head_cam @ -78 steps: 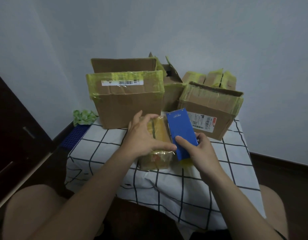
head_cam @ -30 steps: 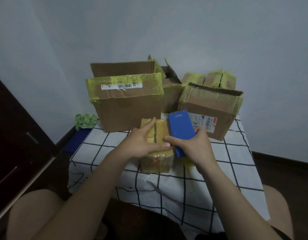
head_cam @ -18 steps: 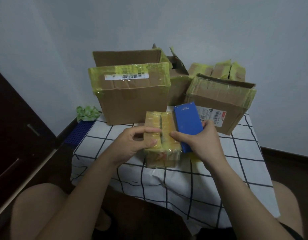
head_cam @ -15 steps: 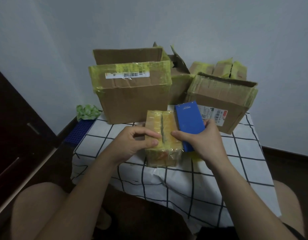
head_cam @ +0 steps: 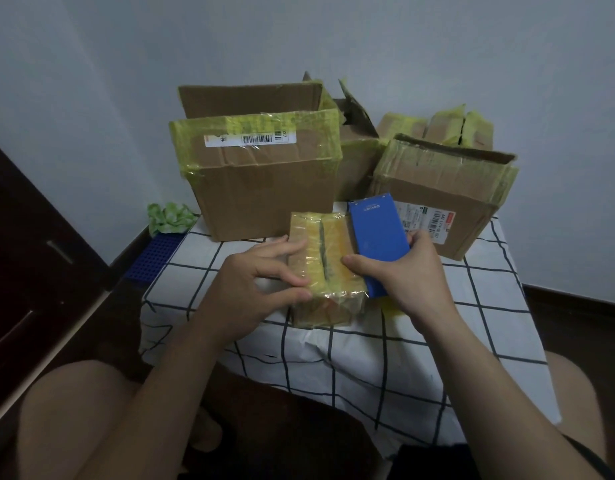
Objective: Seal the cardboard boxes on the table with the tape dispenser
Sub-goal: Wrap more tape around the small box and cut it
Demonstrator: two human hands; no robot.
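A small cardboard box (head_cam: 325, 251) wrapped in yellowish tape stands on the checked tablecloth (head_cam: 385, 358) in front of me. My left hand (head_cam: 254, 285) grips its left side, thumb on the near top edge and fingers along the far left edge. My right hand (head_cam: 406, 275) holds the blue tape dispenser (head_cam: 378, 237) against the box's right side, thumb resting on the box top. A slit runs down the middle of the box top.
Behind stand a large open box (head_cam: 264, 181) with yellow tape, a torn open box (head_cam: 354, 150), a taped box (head_cam: 441, 192) at the right and small taped boxes (head_cam: 448, 128) at the back. A green crumpled thing (head_cam: 167, 216) lies left. My knees flank the table.
My left hand has slid from the box top to its left side. My right hand keeps the dispenser beside the box. The camera has shifted slightly.
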